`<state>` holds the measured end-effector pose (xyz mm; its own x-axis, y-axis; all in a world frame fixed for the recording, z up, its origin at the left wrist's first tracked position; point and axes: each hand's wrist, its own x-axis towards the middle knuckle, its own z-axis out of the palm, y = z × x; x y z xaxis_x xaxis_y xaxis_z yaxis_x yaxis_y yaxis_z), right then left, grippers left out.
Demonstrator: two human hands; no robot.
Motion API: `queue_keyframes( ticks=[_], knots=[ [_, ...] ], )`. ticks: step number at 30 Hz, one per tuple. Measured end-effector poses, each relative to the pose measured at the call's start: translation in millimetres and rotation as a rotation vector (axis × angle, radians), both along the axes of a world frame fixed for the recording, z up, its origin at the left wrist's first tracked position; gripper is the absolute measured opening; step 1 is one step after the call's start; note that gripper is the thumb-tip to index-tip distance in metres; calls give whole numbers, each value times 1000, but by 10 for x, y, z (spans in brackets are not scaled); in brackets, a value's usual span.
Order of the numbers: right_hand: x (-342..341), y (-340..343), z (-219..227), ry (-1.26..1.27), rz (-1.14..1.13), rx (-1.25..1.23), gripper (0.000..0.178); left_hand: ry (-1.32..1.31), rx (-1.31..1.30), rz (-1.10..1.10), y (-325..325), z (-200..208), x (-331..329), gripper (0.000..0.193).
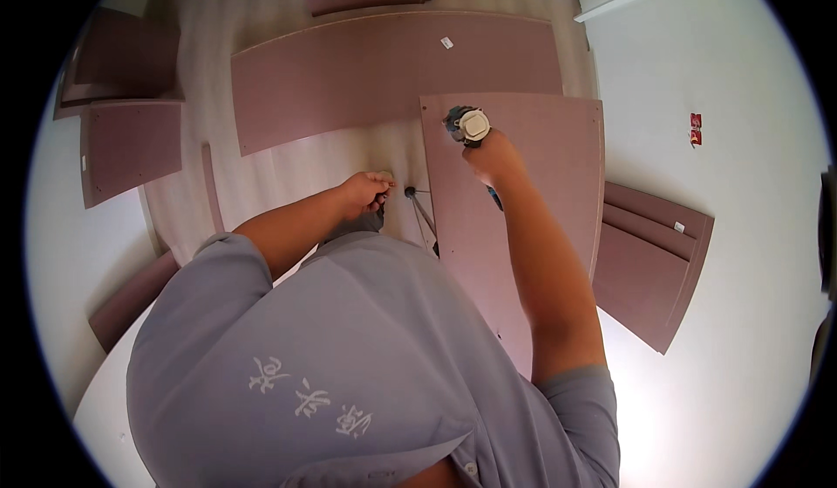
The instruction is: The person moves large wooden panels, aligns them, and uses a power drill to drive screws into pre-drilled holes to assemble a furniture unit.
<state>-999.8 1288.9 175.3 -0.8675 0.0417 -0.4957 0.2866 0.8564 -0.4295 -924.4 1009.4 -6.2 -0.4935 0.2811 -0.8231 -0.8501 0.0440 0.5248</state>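
My right hand (pixel 497 161) is wrapped round the handle of a cordless drill (pixel 471 125), whose pale rounded end faces up. The drill is over the far part of a brownish-pink panel (pixel 562 166); whether its tip touches the panel is hidden. Over to the left, my left hand (pixel 362 194) is closed in a pinch beyond that panel's left edge. Whatever lies between its fingertips is too small to make out. Close to the same edge is a thin dark rod (pixel 424 213) with a round black end, partly cut off from sight.
A long matching panel (pixel 349 78) lies across the wooden floor ahead. More panels stand at the left (pixel 135 148) and lean by the right wall (pixel 649 261). A narrow strip (pixel 212 187) lies on the floor at left. A small red item (pixel 696 131) shows on the white wall.
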Motion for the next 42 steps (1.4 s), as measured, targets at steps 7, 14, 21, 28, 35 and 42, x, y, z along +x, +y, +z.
queue_keyframes(
  ticks=[7,14,21,28,35,42],
  knots=[
    [-409,179,250,-179,-135,-85,41,44,41,25,247,698,-503,17],
    [-710,-9,231,-10,-44,-36,36,52,67,5,167,741,-608,15],
    [-1040,-185,433,-152,-67,-7,42,-14,104,83,-135,806,-932,15],
    [-1211,-151,185,-60,-158,-158,38,13,218,209,-280,734,-1338,6],
    [-486,70,610,-67,-543,-881,36,-16,406,248,-285,717,-1785,18],
    [-117,-97,557,-65,-670,-1066,43,-93,623,157,-131,572,-2278,29]
  ],
)
